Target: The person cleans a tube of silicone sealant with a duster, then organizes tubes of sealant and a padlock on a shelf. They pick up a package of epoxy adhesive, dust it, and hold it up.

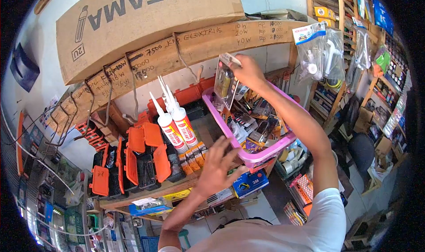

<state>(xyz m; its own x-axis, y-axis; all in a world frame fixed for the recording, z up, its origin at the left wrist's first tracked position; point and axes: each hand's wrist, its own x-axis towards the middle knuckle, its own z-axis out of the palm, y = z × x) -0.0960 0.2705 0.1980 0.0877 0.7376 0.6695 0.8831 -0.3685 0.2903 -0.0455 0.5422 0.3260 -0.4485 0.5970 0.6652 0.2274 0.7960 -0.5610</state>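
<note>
Crowded shelves fill the right of the frame and a large cardboard box the upper left. Just above centre, the right hand has its fingers clamped on the top of a clear package, tilted over the pink basket; below, the left hand, fingers spread apart, is near the basket's corner, right of the sealant tubes.
</note>
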